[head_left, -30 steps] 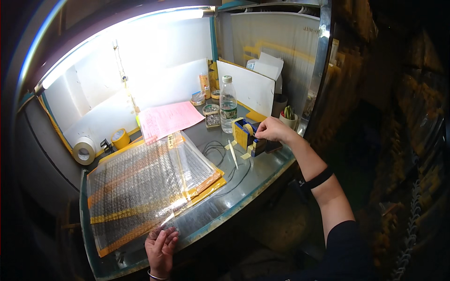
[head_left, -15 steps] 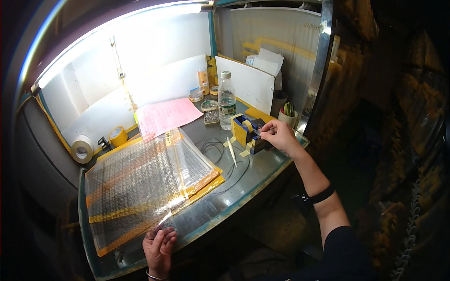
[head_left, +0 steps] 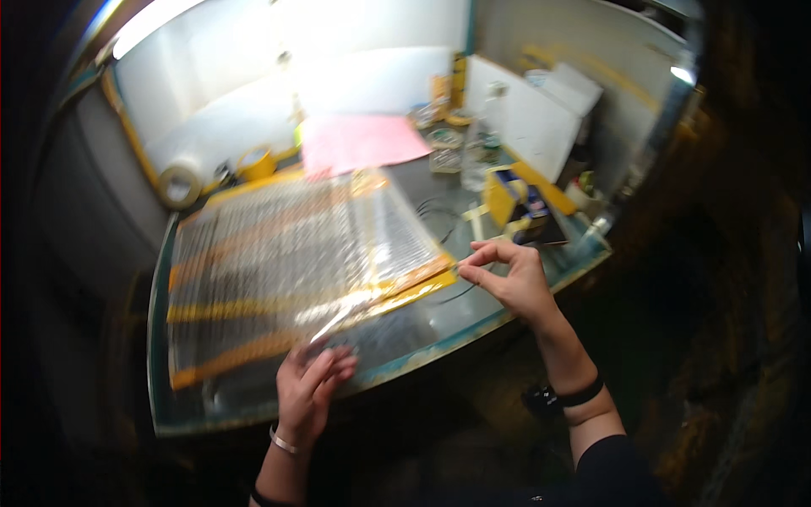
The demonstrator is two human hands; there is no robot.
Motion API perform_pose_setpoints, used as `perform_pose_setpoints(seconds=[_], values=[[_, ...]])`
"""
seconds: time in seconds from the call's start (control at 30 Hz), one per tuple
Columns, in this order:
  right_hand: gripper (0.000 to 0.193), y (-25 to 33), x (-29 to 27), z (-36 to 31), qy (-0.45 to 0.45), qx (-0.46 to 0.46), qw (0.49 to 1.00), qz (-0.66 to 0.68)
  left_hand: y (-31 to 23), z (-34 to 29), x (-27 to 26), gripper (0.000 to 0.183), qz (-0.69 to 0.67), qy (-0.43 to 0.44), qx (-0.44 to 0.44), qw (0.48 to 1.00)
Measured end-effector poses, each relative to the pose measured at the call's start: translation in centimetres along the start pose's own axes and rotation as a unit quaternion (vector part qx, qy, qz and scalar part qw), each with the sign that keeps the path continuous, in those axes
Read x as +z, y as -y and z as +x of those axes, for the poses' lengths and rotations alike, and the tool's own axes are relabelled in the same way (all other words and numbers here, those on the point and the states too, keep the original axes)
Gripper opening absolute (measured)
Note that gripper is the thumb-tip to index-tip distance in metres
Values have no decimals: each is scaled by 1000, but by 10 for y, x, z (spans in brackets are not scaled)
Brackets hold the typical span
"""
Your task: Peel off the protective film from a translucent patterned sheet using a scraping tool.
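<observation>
Near the front edge of the bench, my left hand (head_left: 311, 390) is closed on a clear plastic film (head_left: 334, 325), partly smeared by motion. My right hand (head_left: 517, 283) is raised with thumb and forefinger pinched, just beyond the right corner of the sheets; a piece of clear tape is in the pinch, barely visible. Behind this hand stands a blue and yellow tape dispenser (head_left: 502, 199). To the left lies a stack of clear printed film sheets (head_left: 262, 253) with orange and yellow tape bands. A pale pen-like stick (head_left: 476, 223) lies beside the dispenser.
At the back are a pink paper (head_left: 359, 142), a plastic bottle (head_left: 483, 139) and small clear containers (head_left: 445, 160). Tape rolls stand at the left: a white roll (head_left: 179, 188) and a yellow roll (head_left: 255, 163). A thin dark cable lies near the sheets. The metal bench (head_left: 401, 334) ends at a greenish rim.
My right hand has left the tape dispenser and come nearer the sheets, still pinched. My left hand has moved closer to it. The whole view has shifted, with blur.
</observation>
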State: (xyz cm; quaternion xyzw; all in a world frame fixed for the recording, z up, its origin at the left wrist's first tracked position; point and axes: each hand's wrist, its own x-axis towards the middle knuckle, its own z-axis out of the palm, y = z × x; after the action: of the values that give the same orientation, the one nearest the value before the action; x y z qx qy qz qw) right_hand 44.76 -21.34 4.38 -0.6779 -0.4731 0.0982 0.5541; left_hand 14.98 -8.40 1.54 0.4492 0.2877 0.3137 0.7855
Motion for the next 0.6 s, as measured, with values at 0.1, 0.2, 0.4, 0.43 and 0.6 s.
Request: perform_pose_setpoints(seconds=[0.1, 0.2, 0.4, 0.43, 0.6], values=[[11, 5, 46, -28, 99, 28, 966, 236, 13, 10, 7, 32, -28, 41, 6, 999], [11, 7, 92, -46, 130, 35, 942, 307, 11, 8, 8, 30, -37, 41, 20, 998], [10, 22, 121, -59, 97, 62, 939, 324, 10, 5, 6, 31, -38, 39, 30, 998], [10, 23, 122, -60, 92, 62, 940, 321, 10, 5, 6, 31, -41, 39, 28, 998], [10, 25, 125, -62, 78, 59, 948, 302, 13, 7, 6, 32, -53, 44, 32, 997]])
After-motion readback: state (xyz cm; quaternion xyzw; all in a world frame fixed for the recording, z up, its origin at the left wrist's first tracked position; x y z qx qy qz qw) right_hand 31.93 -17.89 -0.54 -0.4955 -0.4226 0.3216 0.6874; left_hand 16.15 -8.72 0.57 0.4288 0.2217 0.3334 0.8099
